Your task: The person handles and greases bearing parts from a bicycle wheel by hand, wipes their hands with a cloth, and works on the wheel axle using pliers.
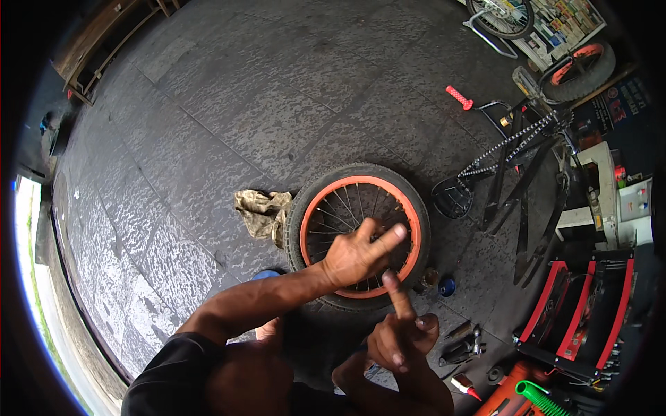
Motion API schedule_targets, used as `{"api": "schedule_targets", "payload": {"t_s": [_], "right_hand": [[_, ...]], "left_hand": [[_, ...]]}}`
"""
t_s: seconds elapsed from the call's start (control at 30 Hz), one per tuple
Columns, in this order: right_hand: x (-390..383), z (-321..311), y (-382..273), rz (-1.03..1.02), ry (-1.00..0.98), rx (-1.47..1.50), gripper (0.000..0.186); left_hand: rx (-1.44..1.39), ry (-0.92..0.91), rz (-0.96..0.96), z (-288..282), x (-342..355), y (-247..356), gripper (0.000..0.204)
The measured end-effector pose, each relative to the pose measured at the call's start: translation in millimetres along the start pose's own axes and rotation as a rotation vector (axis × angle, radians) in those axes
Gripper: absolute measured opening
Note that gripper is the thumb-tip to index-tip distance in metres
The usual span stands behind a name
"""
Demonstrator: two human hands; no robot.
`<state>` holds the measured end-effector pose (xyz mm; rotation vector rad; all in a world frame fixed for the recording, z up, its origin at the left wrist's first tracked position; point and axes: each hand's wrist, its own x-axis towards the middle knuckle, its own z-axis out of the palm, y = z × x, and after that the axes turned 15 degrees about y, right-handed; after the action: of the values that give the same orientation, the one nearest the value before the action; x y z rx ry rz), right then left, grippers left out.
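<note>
A bicycle wheel (415, 220) with a black tyre, orange rim and thin spokes lies flat on the floor. Over its lower part hovers my left hand (355, 258), with a finger stretched out and others partly bent. My right hand (402, 340) is nearer to me, below the wheel's near edge; one finger points up toward the left hand while the others curl. I see nothing held in either hand. A dirty, crumpled cloth (262, 213) touches or lies close to the tyre's left side.
To the right stands a bicycle frame with a chain (510, 149) and a red handlebar grip (458, 98). A red-and-black tool rack (579, 312), a green coiled hose (544, 396), a blue round lid (447, 286) and metal tools (463, 345) are nearby. A wooden bench (94, 41) sits far left.
</note>
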<state>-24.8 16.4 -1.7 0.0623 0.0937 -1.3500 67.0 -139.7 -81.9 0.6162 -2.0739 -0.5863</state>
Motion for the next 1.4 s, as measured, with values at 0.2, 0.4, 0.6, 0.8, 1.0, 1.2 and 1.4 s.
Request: {"api": "schedule_targets", "payload": {"t_s": [0.2,0.4,0.6,0.8,1.0,1.2,1.4], "right_hand": [[-20,7,-17,-0.259,0.490,-0.739,0.089],[-17,5,-13,-0.190,0.707,-1.312,0.086],[-17,29,-11,-0.283,0.542,-1.310,0.080],[-16,13,-20,-0.435,0.601,-0.930,0.085],[-2,-5,-17,-0.660,0.635,-1.323,0.080],[-9,-12,-14,-0.739,0.532,-1.395,0.077],[-11,-3,6,-0.753,0.621,-1.305,0.073]], "left_hand": [[-0.029,-0.053,0.007,-33,-13,8,0.084],[-0.080,-0.192,0.220,-33,-3,36,0.081],[-0.330,-0.291,-0.242,-33,-6,7,0.087],[-2.188,-0.553,-1.342,-57,7,14,0.095],[-2.317,-0.641,-1.384,-68,13,33,0.096],[-1.904,-0.516,-1.168,-61,16,33,0.106],[-1.485,-0.302,-0.926,-65,13,37,0.103]]}}
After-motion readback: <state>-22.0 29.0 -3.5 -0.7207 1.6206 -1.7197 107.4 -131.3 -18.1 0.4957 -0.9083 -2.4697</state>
